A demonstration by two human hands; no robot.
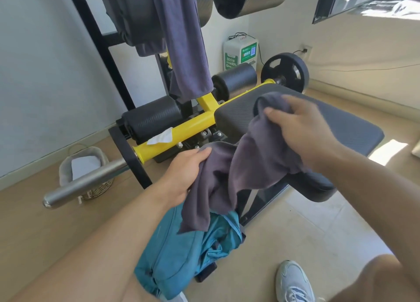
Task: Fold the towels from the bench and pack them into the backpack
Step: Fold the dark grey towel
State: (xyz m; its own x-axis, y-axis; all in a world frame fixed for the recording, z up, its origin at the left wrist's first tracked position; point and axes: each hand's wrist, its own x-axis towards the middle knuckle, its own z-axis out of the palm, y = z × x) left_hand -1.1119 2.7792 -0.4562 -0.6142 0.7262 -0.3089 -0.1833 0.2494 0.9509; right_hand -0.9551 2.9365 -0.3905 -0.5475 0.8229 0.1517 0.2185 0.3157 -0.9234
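Both hands gripped one grey towel point(229, 174), left hand point(188, 172) and right hand point(302, 129) clamped on bunched edges; we should have found its corners above the tabletop point(236, 111) before folding.

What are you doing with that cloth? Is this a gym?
It looks like a workout room. A person is holding a dark grey towel in both hands: the left hand grips one end and the right hand grips the other, above the black bench. The towel is still bunched up, not folded yet. A blue backpack sits on the floor just below it. Another grey towel hangs over the padded rollers higher up.
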